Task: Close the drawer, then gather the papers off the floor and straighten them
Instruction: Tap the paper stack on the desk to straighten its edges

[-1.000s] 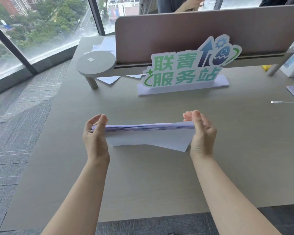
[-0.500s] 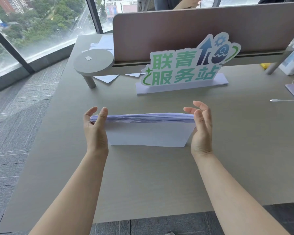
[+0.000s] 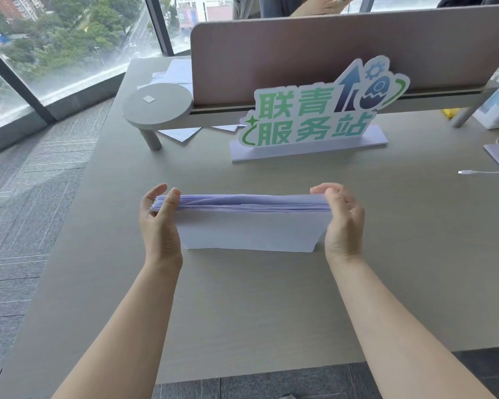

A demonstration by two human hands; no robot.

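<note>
Head view shows the papers [image 3: 251,226] standing on edge mid-table [image 3: 271,312], long axis left-right; left hand [image 3: 160,223] and right hand [image 3: 342,223] clasp the ends, the right fingers seemingly looser.

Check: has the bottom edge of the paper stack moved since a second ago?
Yes. The paper stack has levelled: its bottom edge, tilted before, now sits flat on the desk, parallel to the sign base.

Pale lilac-white papers [image 3: 251,226], grey-beige desk [image 3: 242,312], green-and-navy lettered sign [image 3: 314,116], perhaps faintly striped grey carpet [image 3: 32,197]
</note>
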